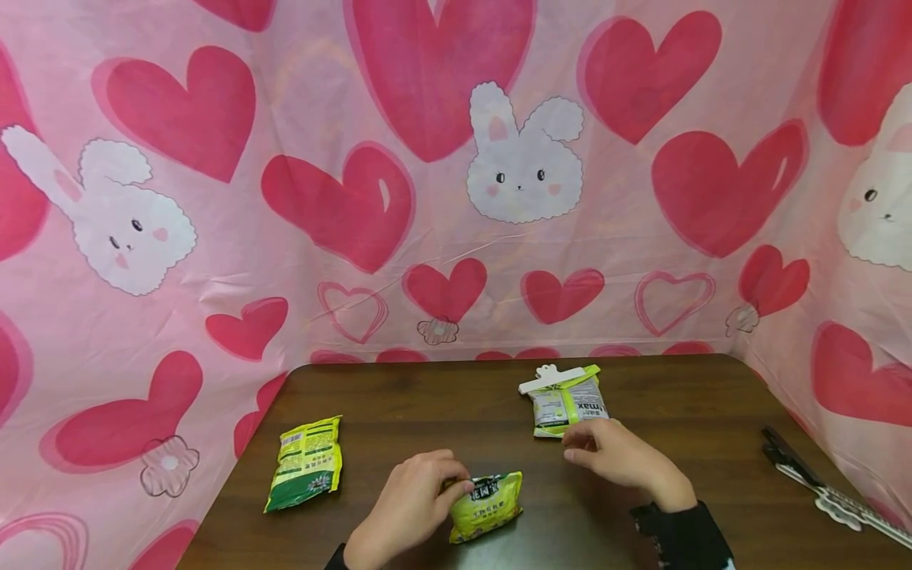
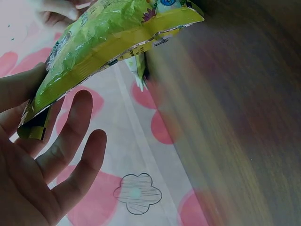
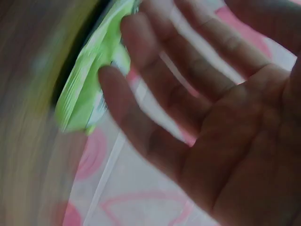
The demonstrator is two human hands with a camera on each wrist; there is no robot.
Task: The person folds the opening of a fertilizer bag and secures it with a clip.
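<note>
My left hand [image 1: 456, 487] pinches the top edge of a yellow-green snack packet [image 1: 488, 507] lying near the front of the brown table [image 1: 684, 412]. In the left wrist view, the left hand [image 2: 61, 141] holds the packet [image 2: 108, 42] at one corner, with the other fingers straight. My right hand [image 1: 575, 447] hovers just in front of a small green-and-white packet [image 1: 570, 408] closed with a white clip [image 1: 550, 379]. It holds nothing. In the blurred right wrist view, the right hand [image 3: 188, 94] has relaxed fingers beside the green packet [image 3: 89, 80].
A third green and yellow packet [image 1: 305, 463] lies flat at the table's left. Black and white clips [image 1: 819, 484] lie at the right edge. A pink heart-and-rabbit cloth [image 1: 456, 198] hangs round the table's back and sides.
</note>
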